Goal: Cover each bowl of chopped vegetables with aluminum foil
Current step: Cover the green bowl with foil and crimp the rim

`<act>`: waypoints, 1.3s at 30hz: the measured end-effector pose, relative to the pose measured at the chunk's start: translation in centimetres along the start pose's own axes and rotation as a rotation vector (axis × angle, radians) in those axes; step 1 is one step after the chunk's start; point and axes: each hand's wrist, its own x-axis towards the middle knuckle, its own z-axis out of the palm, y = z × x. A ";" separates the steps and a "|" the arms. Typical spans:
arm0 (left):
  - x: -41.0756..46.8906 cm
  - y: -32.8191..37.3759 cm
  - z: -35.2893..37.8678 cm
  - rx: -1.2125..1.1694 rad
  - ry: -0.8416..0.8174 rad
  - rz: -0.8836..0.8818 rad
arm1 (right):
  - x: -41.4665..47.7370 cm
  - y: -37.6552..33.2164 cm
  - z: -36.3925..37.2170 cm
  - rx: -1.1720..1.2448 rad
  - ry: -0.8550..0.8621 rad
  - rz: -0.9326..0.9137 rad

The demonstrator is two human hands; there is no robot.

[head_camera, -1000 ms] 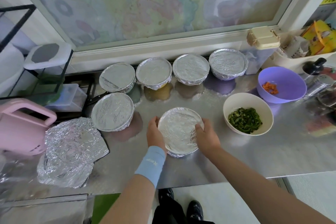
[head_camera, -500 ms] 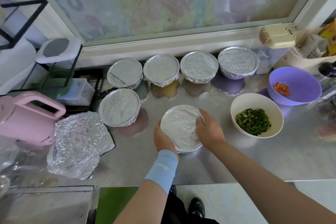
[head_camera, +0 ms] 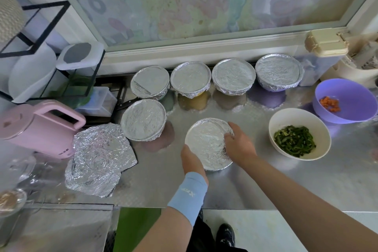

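Note:
A foil-covered bowl stands in the middle of the steel counter. My left hand holds its near left edge, fingers curled under the rim. My right hand presses the foil down on its right rim, fingers bent over the edge. Several other foil-covered bowls stand behind, one at the left and a row along the sill. A white bowl of chopped greens and a purple bowl with carrot bits stand uncovered on the right.
Crumpled foil sheets lie at the left beside a pink kettle. A black wire rack with white containers stands at far left. A clear canister with a beige lid sits at the back right.
My left hand slid from the bowl's left side to its near left edge. My right hand moved up along the right rim, pressing foil. The view shifted slightly.

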 end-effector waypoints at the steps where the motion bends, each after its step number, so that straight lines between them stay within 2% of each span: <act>1: 0.4 0.3 0.1 -0.006 -0.008 0.012 | -0.1 0.0 0.1 0.014 0.012 0.015; 3: 1.3 1.3 0.1 -0.002 -0.014 0.045 | -0.3 0.1 0.2 0.026 0.033 0.034; 6: 2.5 2.6 -0.5 0.125 -0.009 0.117 | -0.3 0.2 0.2 0.025 0.025 0.055; 9: 3.1 3.2 -1.4 0.545 0.075 0.244 | 0.3 0.3 0.1 0.013 0.026 0.062; 12: 2.8 2.9 -2.0 0.721 0.225 0.305 | 1.0 0.2 -0.2 -0.011 0.048 0.052; 14: 3.1 2.8 -1.8 0.668 0.204 0.169 | 1.1 -0.1 -0.3 -0.015 0.018 0.049; 16: 4.1 3.0 -1.6 0.522 0.171 0.125 | 1.1 -0.5 -0.3 -0.007 -0.002 0.058; 21: 3.6 5.7 -0.7 0.495 0.078 0.179 | 1.6 -1.6 0.1 0.093 -0.009 0.102; 24: 7.0 6.8 -0.9 0.532 0.066 0.247 | 2.5 -2.8 0.5 0.171 -0.032 0.122; 27: 9.1 8.0 -0.9 0.541 0.073 0.226 | 3.7 -3.5 1.2 0.224 -0.042 0.138; 31: 5.2 9.5 0.1 0.521 0.081 0.270 | 4.7 -4.3 1.9 0.274 -0.043 0.142; 36: 4.6 9.8 0.3 0.322 0.057 0.127 | 5.4 -4.7 2.2 0.320 -0.061 0.161; 39: 6.7 9.6 -0.1 0.464 -0.004 0.181 | 5.7 -4.9 2.3 0.298 -0.080 0.150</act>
